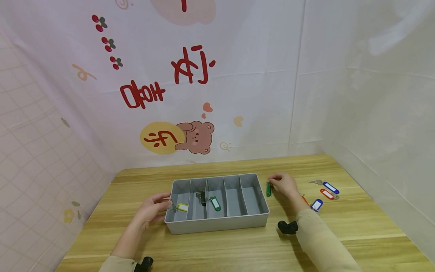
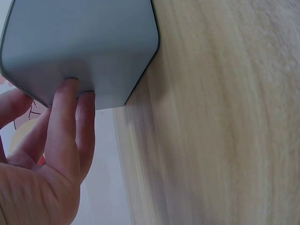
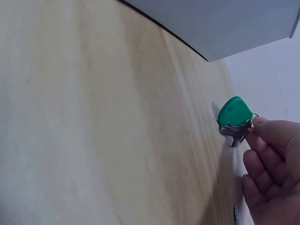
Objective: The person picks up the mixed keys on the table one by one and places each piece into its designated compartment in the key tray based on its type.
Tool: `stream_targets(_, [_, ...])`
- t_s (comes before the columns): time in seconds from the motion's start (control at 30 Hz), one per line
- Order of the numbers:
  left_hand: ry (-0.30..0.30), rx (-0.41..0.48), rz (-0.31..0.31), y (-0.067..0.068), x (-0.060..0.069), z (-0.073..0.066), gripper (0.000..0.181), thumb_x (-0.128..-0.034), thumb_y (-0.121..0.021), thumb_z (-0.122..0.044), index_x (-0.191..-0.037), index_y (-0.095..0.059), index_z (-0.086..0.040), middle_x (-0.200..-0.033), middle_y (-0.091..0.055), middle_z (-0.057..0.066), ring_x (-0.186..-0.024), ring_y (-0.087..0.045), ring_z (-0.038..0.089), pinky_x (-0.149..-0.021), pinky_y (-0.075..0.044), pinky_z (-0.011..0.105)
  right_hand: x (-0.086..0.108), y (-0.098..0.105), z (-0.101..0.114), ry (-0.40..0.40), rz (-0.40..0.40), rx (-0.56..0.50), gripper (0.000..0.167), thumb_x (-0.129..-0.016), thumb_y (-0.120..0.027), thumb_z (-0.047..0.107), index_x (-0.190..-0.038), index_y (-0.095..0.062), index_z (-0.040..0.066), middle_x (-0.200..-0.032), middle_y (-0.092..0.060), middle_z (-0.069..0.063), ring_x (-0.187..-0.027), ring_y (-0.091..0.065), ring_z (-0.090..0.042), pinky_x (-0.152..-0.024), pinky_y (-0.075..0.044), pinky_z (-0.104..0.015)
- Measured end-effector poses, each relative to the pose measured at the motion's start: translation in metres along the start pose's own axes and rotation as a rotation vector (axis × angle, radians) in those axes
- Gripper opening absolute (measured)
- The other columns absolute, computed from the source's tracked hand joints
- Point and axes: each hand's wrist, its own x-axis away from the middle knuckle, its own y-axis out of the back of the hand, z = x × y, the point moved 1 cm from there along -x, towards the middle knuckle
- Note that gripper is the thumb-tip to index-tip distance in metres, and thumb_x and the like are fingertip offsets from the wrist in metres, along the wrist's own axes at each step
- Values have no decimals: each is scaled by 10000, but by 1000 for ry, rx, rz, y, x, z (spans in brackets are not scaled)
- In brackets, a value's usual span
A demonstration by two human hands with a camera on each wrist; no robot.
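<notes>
A grey compartment box (image 1: pixel 217 223) stands on the table. My left hand (image 1: pixel 154 207) holds its left end, thumb at the rim and fingers (image 2: pixel 65 117) against the outer wall. To the right of the box, my right hand (image 1: pixel 284 185) pinches the ring of a key with a green tag (image 3: pixel 235 111); the key (image 3: pixel 236 131) hangs beside the tag. Inside the box, a yellow-tagged key (image 1: pixel 182 207) lies in the leftmost compartment, a black-tagged key (image 1: pixel 203 197) in the second and a green tag (image 1: pixel 215 203) in the middle one.
Right of my right hand lie a blue-tagged key (image 1: pixel 330 187), a red tag (image 1: pixel 327 194) with a key, and another blue tag (image 1: pixel 316 204). An orange-red piece (image 1: pixel 304 200) is partly hidden by my right forearm. A printed cloth (image 1: pixel 258 94) hangs behind the table.
</notes>
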Motion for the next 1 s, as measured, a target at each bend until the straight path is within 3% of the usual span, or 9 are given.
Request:
stream_targets(0.13, [-1,-2,-7,1,-1,2,552,-918,-662,-36,-1412,-452,91,-1264,-557,253,-994,-637,257,-789,-586,429,0,3,1,19,-6,2,193,-950,-662,179,-1002,-748,14,-1013,-715,-167,-1004,-622,-382,-895,-477,-505])
stream_targets(0.33, [-8,1,3,2,-1,3,582,-907,-683,-68,-1413,-447,94,-1266,-553,258,-989,-636,246,-791,-586,419,-1,7,3,8,-11,-43,195,-952,-668,184,-1003,-733,7,-987,-715,-142,-941,-625,-319,-833,-484,-435])
stream_targets(0.53, [4,28,31,7,-9,10,700,-838,-770,-148,-1426,-455,67,-1197,-600,172,-953,-642,191,-778,-587,384,-1,11,7,-20,-16,-90,223,-952,-679,203,-1024,-732,-1,-993,-720,-123,-955,-620,-294,-809,-471,-381])
stream_targets(0.73, [-24,15,57,7,-7,8,671,-876,-731,-134,-1427,-425,97,-1205,-592,201,-958,-644,198,-773,-590,391,2,17,16,11,-28,-95,218,-954,-673,179,-1020,-732,-21,-1014,-722,-157,-1010,-623,-358,-881,-477,-461])
stream_targets(1.0, [-14,13,9,1,-2,3,556,-923,-639,-25,-1417,-425,114,-1266,-544,292,-999,-638,273,-784,-587,450,5,23,20,41,-37,-101,235,-962,-666,184,-1040,-720,-31,-1047,-711,-190,-1040,-620,-388,-929,-468,-515])
